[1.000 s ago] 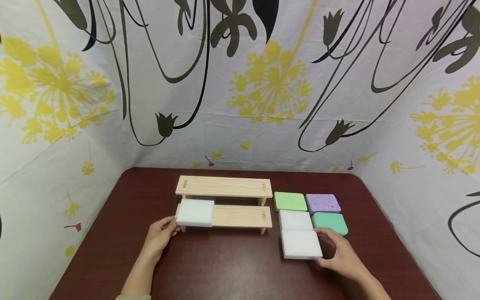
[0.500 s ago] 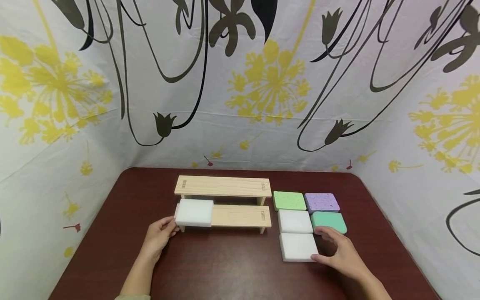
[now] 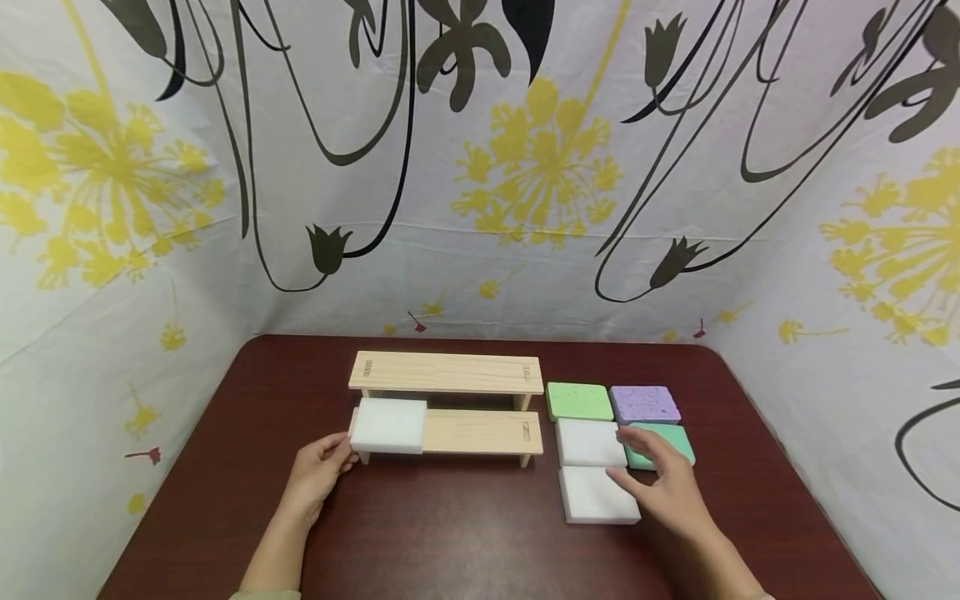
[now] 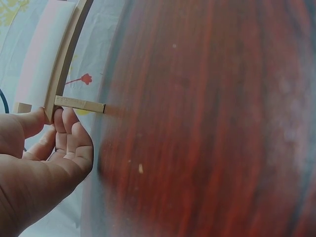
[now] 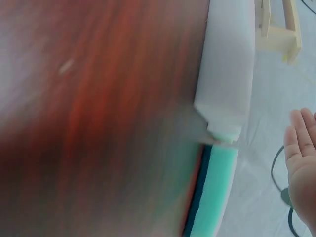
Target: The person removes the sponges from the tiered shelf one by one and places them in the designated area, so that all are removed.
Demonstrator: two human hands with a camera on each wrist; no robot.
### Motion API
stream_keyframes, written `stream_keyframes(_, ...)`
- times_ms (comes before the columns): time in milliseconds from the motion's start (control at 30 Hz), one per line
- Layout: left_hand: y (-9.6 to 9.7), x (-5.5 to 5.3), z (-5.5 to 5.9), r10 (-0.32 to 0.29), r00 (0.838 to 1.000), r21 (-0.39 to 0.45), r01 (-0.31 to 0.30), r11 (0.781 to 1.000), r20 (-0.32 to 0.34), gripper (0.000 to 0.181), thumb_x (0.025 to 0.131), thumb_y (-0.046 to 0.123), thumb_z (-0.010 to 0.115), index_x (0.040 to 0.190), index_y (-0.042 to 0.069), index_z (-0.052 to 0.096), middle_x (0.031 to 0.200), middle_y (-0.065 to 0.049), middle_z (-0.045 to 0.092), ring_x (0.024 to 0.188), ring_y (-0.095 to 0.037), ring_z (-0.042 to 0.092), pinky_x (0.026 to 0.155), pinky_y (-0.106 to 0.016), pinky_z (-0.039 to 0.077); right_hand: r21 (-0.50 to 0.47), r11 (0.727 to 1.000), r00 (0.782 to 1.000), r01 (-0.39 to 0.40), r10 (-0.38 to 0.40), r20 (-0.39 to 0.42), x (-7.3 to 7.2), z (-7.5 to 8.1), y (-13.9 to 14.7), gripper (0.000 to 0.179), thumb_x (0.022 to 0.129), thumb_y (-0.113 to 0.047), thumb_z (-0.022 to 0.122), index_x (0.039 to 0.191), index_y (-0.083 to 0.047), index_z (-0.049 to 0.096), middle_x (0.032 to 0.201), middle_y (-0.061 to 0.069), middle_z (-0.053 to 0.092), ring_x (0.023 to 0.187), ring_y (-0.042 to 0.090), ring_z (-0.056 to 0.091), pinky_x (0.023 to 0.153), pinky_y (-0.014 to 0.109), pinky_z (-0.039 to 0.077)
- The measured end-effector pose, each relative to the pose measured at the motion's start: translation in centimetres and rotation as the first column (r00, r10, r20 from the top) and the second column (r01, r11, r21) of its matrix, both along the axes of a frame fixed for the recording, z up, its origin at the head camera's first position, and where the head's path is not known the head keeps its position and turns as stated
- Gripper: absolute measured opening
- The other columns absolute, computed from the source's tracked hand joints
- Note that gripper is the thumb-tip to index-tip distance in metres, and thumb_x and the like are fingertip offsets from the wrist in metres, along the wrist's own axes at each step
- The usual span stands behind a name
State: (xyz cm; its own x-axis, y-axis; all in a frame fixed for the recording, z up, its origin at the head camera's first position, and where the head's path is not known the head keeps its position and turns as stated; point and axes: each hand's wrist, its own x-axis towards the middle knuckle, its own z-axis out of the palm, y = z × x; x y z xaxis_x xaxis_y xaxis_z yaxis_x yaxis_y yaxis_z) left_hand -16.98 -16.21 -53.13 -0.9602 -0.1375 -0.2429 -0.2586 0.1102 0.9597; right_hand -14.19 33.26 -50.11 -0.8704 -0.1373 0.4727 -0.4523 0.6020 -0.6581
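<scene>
My left hand (image 3: 318,475) pinches the left end of the lower step of a two-step wooden shelf (image 3: 480,432). In the left wrist view, the thumb presses the board (image 4: 61,74) while curled fingers sit below, by the short leg (image 4: 81,104). A white sponge block (image 3: 388,426) lies on that step's left end. My right hand (image 3: 667,483), fingers spread and holding nothing, hovers over the right edges of two white blocks, a rear one (image 3: 585,443) and a front one (image 3: 596,497). In the right wrist view, the hand (image 5: 303,173) shows extended fingers at the edge.
Behind the white blocks lie a light green sponge (image 3: 580,402) and a purple one (image 3: 647,405). A teal sponge (image 3: 678,439) sits right of the rear white block, partly behind the right hand. The upper shelf step (image 3: 446,372) stands farther back on the dark red table (image 3: 450,533).
The front white block came down from overlapping the rear one to lie flat before it. My right hand released it, then rose and shifted left. The left hand kept its hold.
</scene>
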Motion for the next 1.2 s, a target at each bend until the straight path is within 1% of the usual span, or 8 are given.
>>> stream_keyframes(167,-0.1,0.0,-0.1,0.003,1.0,0.004,-0.003,1.0,0.003,0.037,0.105,0.006,0.053,0.135,-0.015,0.053,0.11,-0.018,0.069,0.089,-0.012,0.064,0.076,-0.022,0.056,0.0,0.999,0.998,-0.052,0.052,-0.044,-1.0,0.3,-1.3,0.062,0.07,0.001,0.09,0.127,0.0,0.065,0.116,0.014,0.069,0.109,0.011,0.065,0.095,0.01,0.044)
stream_keyframes(367,-0.1,-0.1,-0.2,0.004,1.0,0.004,-0.004,1.0,-0.001,0.037,0.105,0.007,0.054,0.135,-0.015,0.054,0.11,-0.018,0.069,0.09,-0.014,0.065,0.076,-0.023,0.056,0.044,0.996,0.997,-0.072,0.072,-0.008,-1.9,0.8,-3.1,0.06,0.075,-0.007,0.089,0.129,-0.005,0.064,0.118,0.009,0.069,0.107,0.021,0.066,0.095,0.011,0.044)
stream_keyframes(600,0.0,-0.1,-0.2,0.007,1.0,0.005,-0.007,1.0,0.007,0.037,0.106,0.009,0.054,0.135,-0.014,0.054,0.11,-0.016,0.069,0.09,-0.013,0.065,0.077,-0.023,0.056,0.039,0.994,0.995,-0.099,0.098,0.014,-2.8,1.2,-5.1,0.06,0.076,-0.012,0.09,0.13,-0.009,0.064,0.12,0.003,0.069,0.109,0.021,0.066,0.095,0.015,0.046)
stream_keyframes(700,-0.1,-0.1,-0.2,0.003,1.0,0.009,-0.003,1.0,0.006,0.038,0.106,0.009,0.054,0.135,-0.014,0.054,0.109,-0.016,0.069,0.091,-0.014,0.064,0.077,-0.023,0.056,0.037,0.993,0.993,-0.114,0.114,0.012,-3.1,1.3,-6.0,0.059,0.077,-0.013,0.09,0.13,-0.01,0.064,0.12,0.005,0.069,0.11,0.022,0.066,0.096,0.017,0.047)
stream_keyframes(867,-0.1,0.0,-0.1,0.006,1.0,0.007,-0.006,1.0,0.007,0.037,0.105,0.008,0.054,0.135,-0.014,0.054,0.107,-0.014,0.07,0.09,-0.014,0.065,0.076,-0.023,0.056,0.046,0.989,0.99,-0.139,0.139,0.001,-3.5,1.6,-7.5,0.058,0.078,-0.012,0.089,0.129,-0.006,0.064,0.119,0.005,0.069,0.11,0.025,0.067,0.097,0.021,0.05)
stream_keyframes(967,-0.1,-0.1,-0.1,0.006,1.0,0.003,-0.006,1.0,0.008,0.037,0.105,0.008,0.054,0.134,-0.015,0.054,0.107,-0.015,0.07,0.09,-0.014,0.065,0.076,-0.023,0.056,0.019,0.987,0.987,-0.16,0.159,0.003,-3.7,1.8,-8.4,0.059,0.077,-0.01,0.09,0.129,-0.004,0.063,0.12,0.008,0.069,0.111,0.028,0.067,0.097,0.024,0.051)
stream_keyframes(1100,0.0,-0.2,-0.1,0.004,1.0,-0.004,-0.004,1.0,0.01,0.036,0.105,0.007,0.054,0.134,-0.015,0.055,0.108,-0.016,0.07,0.09,-0.015,0.065,0.076,-0.024,0.056,-0.001,0.983,0.983,-0.181,0.181,0.017,-4.0,2.0,-9.3,0.059,0.078,-0.009,0.089,0.13,-0.002,0.062,0.122,0.012,0.068,0.112,0.029,0.067,0.097,0.033,0.053)
stream_keyframes(1200,-0.1,-0.2,0.0,0.006,1.0,-0.007,-0.006,1.0,0.012,0.037,0.105,0.008,0.054,0.134,-0.015,0.055,0.107,-0.016,0.07,0.09,-0.015,0.065,0.076,-0.024,0.056,0.003,0.982,0.981,-0.189,0.189,0.046,-4.1,2.1,-9.8,0.057,0.08,-0.012,0.088,0.131,-0.004,0.062,0.123,0.008,0.068,0.114,0.026,0.065,0.096,0.04,0.054)
